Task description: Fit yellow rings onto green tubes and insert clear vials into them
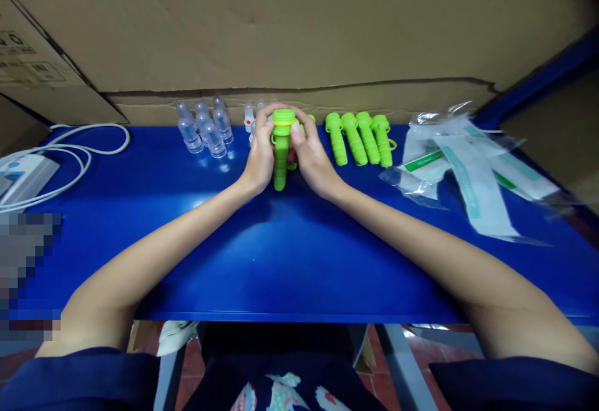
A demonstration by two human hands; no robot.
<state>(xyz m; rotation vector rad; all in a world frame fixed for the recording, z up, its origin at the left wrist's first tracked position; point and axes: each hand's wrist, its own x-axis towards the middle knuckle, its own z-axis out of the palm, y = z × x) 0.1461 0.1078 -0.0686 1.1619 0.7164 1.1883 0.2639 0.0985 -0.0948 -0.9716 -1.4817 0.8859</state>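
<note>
Holding: your left fingers [266, 113] and right fingers [306, 124] curl around the green tube [280, 164], at its cap end.
Desk [262, 261]: green tube above, toward mid far edge.
Tube handling: probably light, firm, rubbery; grip below the cap.

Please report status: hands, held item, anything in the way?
Left hand and right hand: around green tube, near top. Tube: wide end up. Behind hands: clear vials, partly hidden.

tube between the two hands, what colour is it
The tube is bright green, best seen in the head view.
</note>
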